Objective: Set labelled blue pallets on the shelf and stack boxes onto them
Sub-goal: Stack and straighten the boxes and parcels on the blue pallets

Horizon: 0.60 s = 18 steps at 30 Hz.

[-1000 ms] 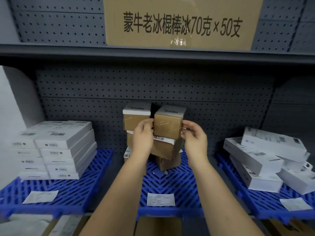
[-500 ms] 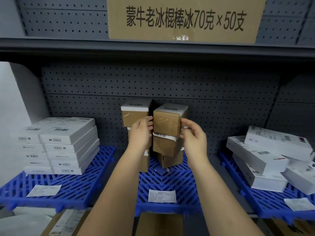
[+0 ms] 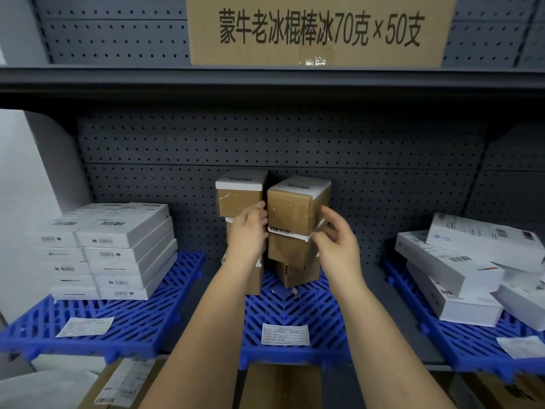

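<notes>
Altogether, three blue pallets are seen side by side on the shelf [image 3: 368, 278]: the left pallet [image 3: 132, 320], the middle pallet [image 3: 295, 308] and the right pallet [image 3: 472, 343], each with one paper label laid near its front edge, namely the left label [image 3: 85, 326], the middle label [image 3: 285, 335] and the right label [image 3: 522, 346]. Ten white boxes [image 3: 124, 252] are stacked on the left pallet in two neat columns of five. A looser, tilted pile of white boxes [image 3: 454, 261] is carried by the right pallet at the right edge of the frame; at least five can be counted. Brown cartons are stacked in two columns at the back of the middle pallet, against the perforated back panel [image 3: 265, 143]. Three cartons are counted in the right-hand column, topped by the upper right carton [image 3: 290, 208]; the left-hand column is topped by the upper left carton [image 3: 239, 196], and its lower part is hidden behind the left hand [image 3: 247, 231], so no full count can be given. The fingers of the left hand are extended and laid against the left side of the upper right carton. The right hand [image 3: 336, 243] is held just beside that carton's right side with its fingers spread and loosely bent, nothing being gripped. One large printed cardboard carton [image 3: 321, 28] is stood on the upper shelf at the top of the frame.
</notes>
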Available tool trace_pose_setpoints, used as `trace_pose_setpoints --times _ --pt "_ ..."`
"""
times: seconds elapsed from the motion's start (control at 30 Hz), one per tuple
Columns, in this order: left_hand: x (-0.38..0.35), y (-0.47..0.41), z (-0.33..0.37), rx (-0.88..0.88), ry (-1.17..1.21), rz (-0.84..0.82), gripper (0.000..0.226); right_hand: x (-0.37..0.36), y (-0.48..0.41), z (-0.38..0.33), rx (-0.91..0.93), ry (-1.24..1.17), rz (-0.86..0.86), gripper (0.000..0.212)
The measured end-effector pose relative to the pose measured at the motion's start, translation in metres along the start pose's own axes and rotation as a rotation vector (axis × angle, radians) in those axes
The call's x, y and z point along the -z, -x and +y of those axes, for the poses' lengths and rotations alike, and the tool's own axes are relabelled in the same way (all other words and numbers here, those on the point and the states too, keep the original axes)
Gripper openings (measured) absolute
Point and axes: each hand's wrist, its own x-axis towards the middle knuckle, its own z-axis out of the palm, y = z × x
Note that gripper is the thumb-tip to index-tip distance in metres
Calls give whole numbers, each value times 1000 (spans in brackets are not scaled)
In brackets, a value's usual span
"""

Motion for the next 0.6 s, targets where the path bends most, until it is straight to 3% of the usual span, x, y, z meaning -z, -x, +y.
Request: trace_pose_setpoints --times 0.3,0.6 --pt "4 25 -35 16 94 94 35 -16 4 33 -43 67 69 58" --pt "-10 28 -46 20 45 49 26 0 -3 35 -76 -27 85 36"
